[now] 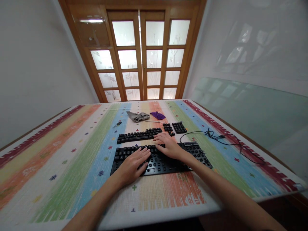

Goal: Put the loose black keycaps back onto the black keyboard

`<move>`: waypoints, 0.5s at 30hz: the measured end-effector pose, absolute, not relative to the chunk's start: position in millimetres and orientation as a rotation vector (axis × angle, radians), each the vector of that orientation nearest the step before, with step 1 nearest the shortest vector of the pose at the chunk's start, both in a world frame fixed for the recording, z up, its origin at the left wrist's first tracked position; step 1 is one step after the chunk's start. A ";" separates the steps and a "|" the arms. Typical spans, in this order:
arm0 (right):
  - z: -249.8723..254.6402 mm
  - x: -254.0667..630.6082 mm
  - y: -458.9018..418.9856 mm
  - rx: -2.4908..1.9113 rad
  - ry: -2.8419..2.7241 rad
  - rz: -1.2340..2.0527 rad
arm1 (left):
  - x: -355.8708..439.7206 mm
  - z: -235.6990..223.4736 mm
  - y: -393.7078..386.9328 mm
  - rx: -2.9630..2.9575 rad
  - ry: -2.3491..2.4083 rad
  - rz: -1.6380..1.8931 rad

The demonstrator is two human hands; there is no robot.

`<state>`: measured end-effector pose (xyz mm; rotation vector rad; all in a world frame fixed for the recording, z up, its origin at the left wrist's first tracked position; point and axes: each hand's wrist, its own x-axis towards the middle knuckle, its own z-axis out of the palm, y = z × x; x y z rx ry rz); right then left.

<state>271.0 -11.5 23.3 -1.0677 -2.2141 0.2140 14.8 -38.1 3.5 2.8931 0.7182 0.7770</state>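
A black keyboard (154, 169) lies before me, many of its keycaps off in the middle and on the right side, so bare switch posts show. Caps are seated along its left part. My left hand (134, 164) rests flat on that left part, fingers stretched out. Over the keyboard's back edge is my right hand (168, 146), its fingers extended and the thumb apart; nothing shows in it. Its fingertips are close to a row of loose black keycaps (139, 136) laid out behind the keyboard. A separate block of keycaps (179, 127) sits to their right.
A grey cloth (139, 116) and a purple cloth (158, 115) lie farther back, with a thin rod (150, 121) near them. A small dark object (117, 124) is at left. The black cable (213, 134) trails right across the striped tablecloth (72, 166).
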 end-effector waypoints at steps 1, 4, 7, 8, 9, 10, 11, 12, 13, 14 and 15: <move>25.7 270.9 -5.4 -1.067 -2.209 0.189 | 15.8 4.3 -38.9 2.889 0.712 0.741; 32.1 269.4 17.7 -1.112 -2.196 0.096 | 19.0 7.4 -41.5 2.866 0.730 0.683; 35.6 264.7 45.4 -1.234 -2.231 0.059 | 21.5 9.5 -43.5 2.857 0.779 0.672; 36.2 262.2 54.4 -1.289 -2.245 0.074 | 22.1 9.9 -43.8 2.863 0.784 0.664; 36.7 259.4 62.7 -1.333 -2.262 0.086 | 22.5 10.0 -44.0 2.870 0.787 0.659; 36.9 256.2 70.3 -1.354 -2.273 0.094 | 22.8 9.9 -44.0 2.874 0.788 0.654; 36.8 252.8 77.1 -1.370 -2.285 0.101 | 23.1 9.7 -44.0 2.876 0.790 0.649; 36.6 249.3 82.9 -1.378 -2.296 0.104 | 23.3 9.4 -44.0 2.879 0.794 0.645; 36.1 245.9 87.8 -1.385 -2.306 0.105 | 23.4 9.1 -43.9 2.881 0.802 0.641; 35.5 242.8 91.9 -1.397 -2.316 0.106 | 23.7 8.8 -43.9 2.884 0.810 0.640; 34.7 240.1 95.4 -1.414 -2.325 0.104 | 24.0 8.5 -43.9 2.890 0.818 0.640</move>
